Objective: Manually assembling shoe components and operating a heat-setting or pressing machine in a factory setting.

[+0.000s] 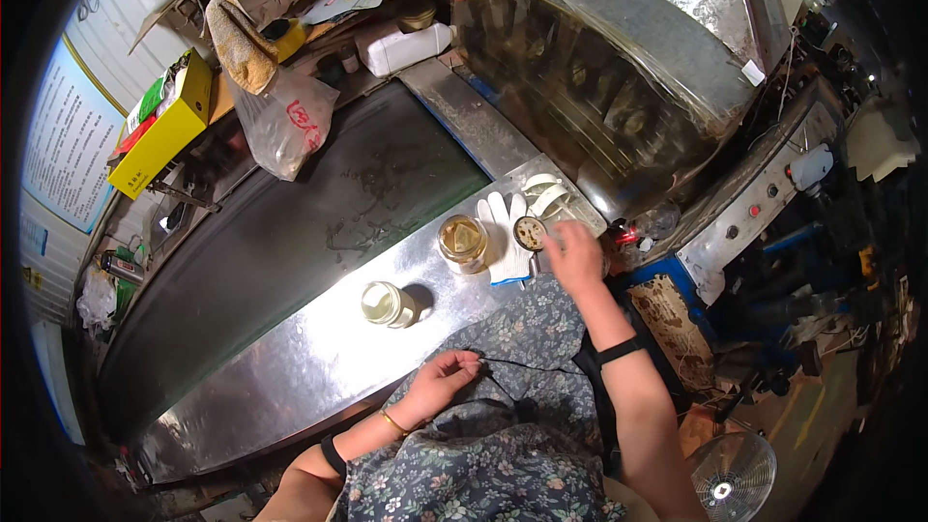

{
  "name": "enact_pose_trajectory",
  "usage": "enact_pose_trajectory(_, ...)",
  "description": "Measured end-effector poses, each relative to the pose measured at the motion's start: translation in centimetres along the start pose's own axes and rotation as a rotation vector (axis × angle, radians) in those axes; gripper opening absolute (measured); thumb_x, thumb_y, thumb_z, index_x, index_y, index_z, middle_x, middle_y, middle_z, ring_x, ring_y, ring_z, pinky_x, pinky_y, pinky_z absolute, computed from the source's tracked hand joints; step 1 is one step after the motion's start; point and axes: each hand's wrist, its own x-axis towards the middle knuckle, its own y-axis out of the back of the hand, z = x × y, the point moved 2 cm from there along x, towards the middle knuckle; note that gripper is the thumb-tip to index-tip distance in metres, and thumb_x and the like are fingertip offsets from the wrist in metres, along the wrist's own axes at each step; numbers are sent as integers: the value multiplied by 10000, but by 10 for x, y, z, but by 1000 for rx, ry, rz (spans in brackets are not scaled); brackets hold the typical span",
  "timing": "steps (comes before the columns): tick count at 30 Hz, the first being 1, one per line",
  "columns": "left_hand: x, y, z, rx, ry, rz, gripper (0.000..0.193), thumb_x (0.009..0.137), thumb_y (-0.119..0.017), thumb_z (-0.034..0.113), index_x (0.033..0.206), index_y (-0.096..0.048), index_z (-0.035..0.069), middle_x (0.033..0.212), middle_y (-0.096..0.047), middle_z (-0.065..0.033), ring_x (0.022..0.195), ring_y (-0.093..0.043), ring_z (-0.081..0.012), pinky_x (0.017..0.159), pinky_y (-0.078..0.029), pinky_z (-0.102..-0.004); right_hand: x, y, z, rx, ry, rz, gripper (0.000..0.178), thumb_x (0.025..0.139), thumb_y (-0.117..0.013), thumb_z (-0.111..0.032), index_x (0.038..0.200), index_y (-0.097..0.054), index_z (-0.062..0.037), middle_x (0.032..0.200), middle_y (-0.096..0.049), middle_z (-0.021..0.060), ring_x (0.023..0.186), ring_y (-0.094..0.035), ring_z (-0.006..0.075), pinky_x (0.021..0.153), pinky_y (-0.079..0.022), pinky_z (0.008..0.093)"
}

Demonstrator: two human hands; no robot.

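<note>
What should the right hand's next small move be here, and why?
Probably to secure the disc by its rim: the right hand has its fingertips at or very near the disc's right edge, though whether they grip it is unclear. The left hand is over the floral cloth, well away from the disc, so it offers no support.

Left of the yellow box (177, 135), a wall poster (72, 140) carries rows of small dark print; right of it, a plastic bag (273, 126) shows red characters. The box's lettering is illegibly small.
</note>
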Motion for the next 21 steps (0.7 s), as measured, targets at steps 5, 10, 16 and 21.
enact_pose_trajectory(5, 13, -9, 11, 71, -168, -56, 284, 978, -623, 75, 1246, -576, -7, 1154, -632, -28, 1059, -579, -95, 941, -467, -247, -10, -14, -16, 4, -21, -180, 212, 798, -756, -168, 954, -651, -71, 988, -616, 117, 1007, -582, 342, 891, -474, 427)
enact_pose_trajectory(10, 24, -6, 46, -26, -230, 34, 477, 951, -649, 51, 1385, -457, 4, 1290, -560, -56, 1139, -549, -123, 978, -456, -259, -24, 6, -43, 253, -18, -107, 136, 852, -699, -120, 899, -597, -43, 864, -622, 139, 828, -603, 361, 751, -485, 447)
enact_pose_trajectory(16, -1, -35, 96, 649, -813, 115, 926, 809, -829, 183, 1519, -262, 5, 1447, -434, -185, 1293, -487, -236, 1050, -436, -361, -92, 59, -120, 1428, -571, -453, 61, 989, -599, -85, 983, -555, -43, 888, -576, -21, 749, -548, 47, 676, -466, 211)
enact_pose_trajectory(21, -5, -22, 121, 825, -908, 224, 944, 738, -880, 239, 1469, -346, -28, 1413, -484, -225, 1255, -535, -332, 1047, -440, -400, -74, 48, -140, 1571, -512, -472, 85, 998, -600, -114, 980, -572, -36, 903, -590, -19, 777, -569, 44, 704, -483, 199)
